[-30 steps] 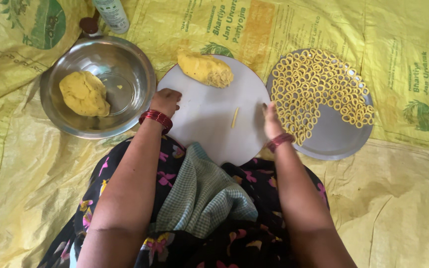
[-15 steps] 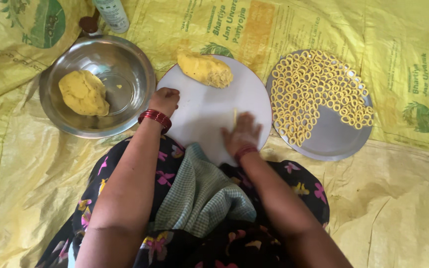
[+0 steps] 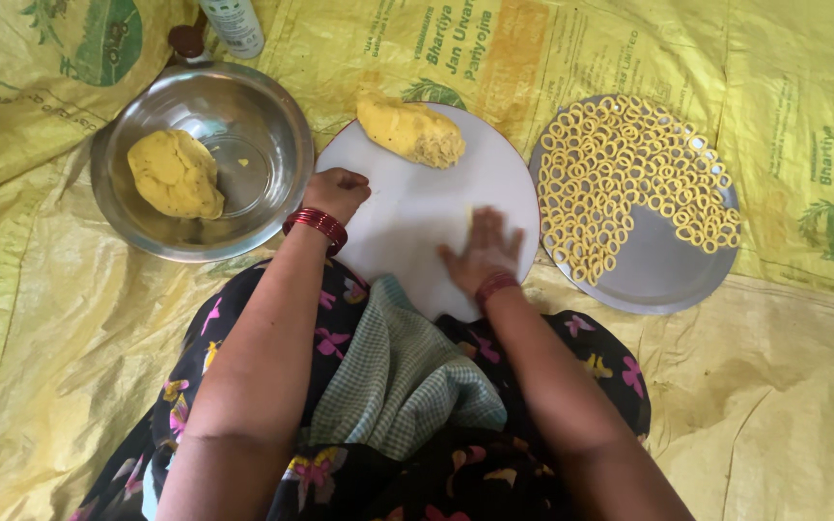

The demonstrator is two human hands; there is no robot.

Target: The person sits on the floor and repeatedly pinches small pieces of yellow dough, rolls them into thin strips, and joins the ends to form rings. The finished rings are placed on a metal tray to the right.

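Steel bowl holding dough ball; bottle beyond; yellow sacking underneath; checked cloth on lap.

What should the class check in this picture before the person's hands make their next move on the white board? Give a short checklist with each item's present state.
1. Right hand lies flat, palm down, on the white round board: ok.
2. A dough piece is under the right palm: cannot tell, the hand covers that spot.
3. Left hand rests curled at the board's left edge, steadying it: ok.
4. The yellow dough lump lies within reach at the far side of the board: ok.
5. The steel plate of dough rings has bare room at its near side: ok.
6. Reserve dough ball sits in the steel bowl: ok.
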